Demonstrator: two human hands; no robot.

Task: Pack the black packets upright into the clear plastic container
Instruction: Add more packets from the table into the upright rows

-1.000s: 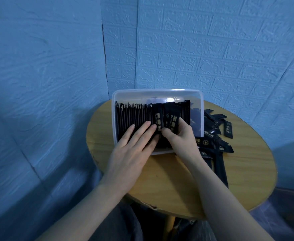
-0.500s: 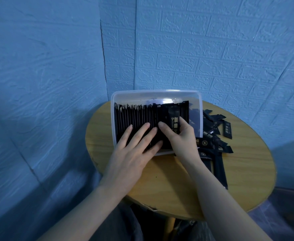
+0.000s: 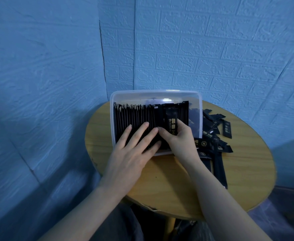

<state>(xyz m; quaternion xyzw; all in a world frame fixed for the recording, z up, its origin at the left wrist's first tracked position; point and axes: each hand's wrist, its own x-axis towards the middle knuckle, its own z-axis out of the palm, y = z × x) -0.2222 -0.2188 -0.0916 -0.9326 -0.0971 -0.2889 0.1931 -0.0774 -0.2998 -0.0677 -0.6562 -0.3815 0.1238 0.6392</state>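
Centrally, one clear plastic container (image 3: pixel 155 94): rectangular, rounded corners, thin translucent walls with a pale glossy rim, standing on a round wooden table (image 3: pixel 169 180) of yellowish grain with a rough, chipped near edge. Contents: a dense row of black packets (image 3: pixel 134 117), slim flat sachets set on edge side by side, filling the container from its left wall to near its right wall; their crimped top edges form a fine serrated line. Left hand (image 3: pixel 132 153): laid flat on the near face of the row, fingers (image 3: pixel 139 133) straight and slightly spread, pressing the sachets. Right hand (image 3: pixel 177 138): fingers curled, thumb and fingertips pinching one packet (image 3: pixel 171 121) with matte black film and gold lettering, its printed face turned toward the camera, standing among the row toward the right end; the two hands touch at the index fingers. Loose packets (image 3: pixel 212 134): an untidy heap of the same black sachets lying flat and overlapping on the table just right of the container, some showing gold round emblems, others white print; a few long ones extend toward the near edge of the table beside the right forearm. Backdrop: blue wall panels (image 3: pixel 212 49) embossed with a brick pattern, soft foam-like surface, meeting at a corner seam behind the container.
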